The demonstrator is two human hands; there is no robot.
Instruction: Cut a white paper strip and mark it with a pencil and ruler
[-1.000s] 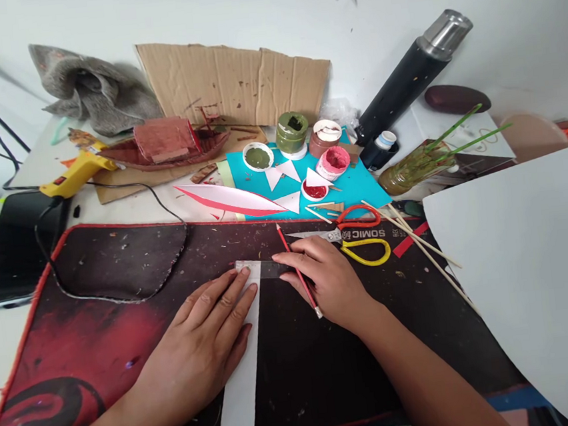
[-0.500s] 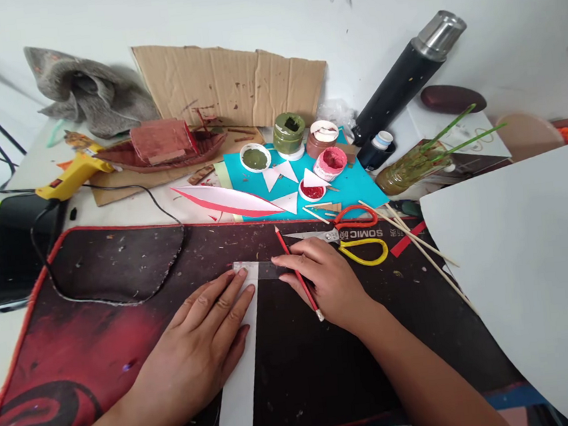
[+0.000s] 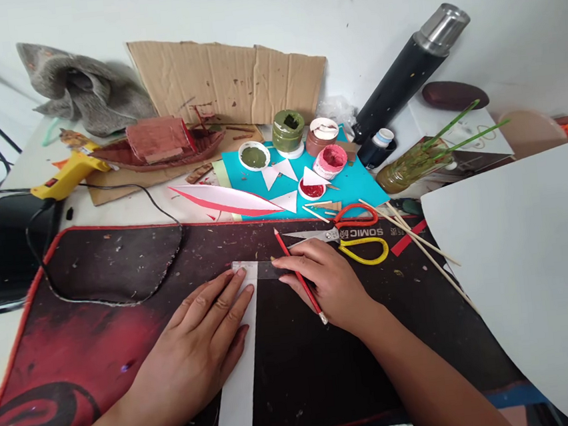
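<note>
My left hand [image 3: 203,341] lies flat, fingers stretched out, pressing a long white paper strip [image 3: 240,384] onto the dark desk mat [image 3: 97,311]. My right hand [image 3: 328,282] rests to the right of the strip's top end. It holds a red pencil [image 3: 297,272] between its fingers, tip pointing away from me. Its fingertips also press on a clear ruler [image 3: 262,269] lying across the top of the strip.
Scissors [image 3: 351,233] with red and yellow handles lie just beyond my right hand, with thin wooden sticks [image 3: 417,237]. Paint pots [image 3: 308,147], white paper triangles on a teal sheet [image 3: 357,189], a model boat [image 3: 161,141], a glue gun [image 3: 67,177] and a black flask [image 3: 411,70] stand further back. A large white sheet [image 3: 535,269] covers the right.
</note>
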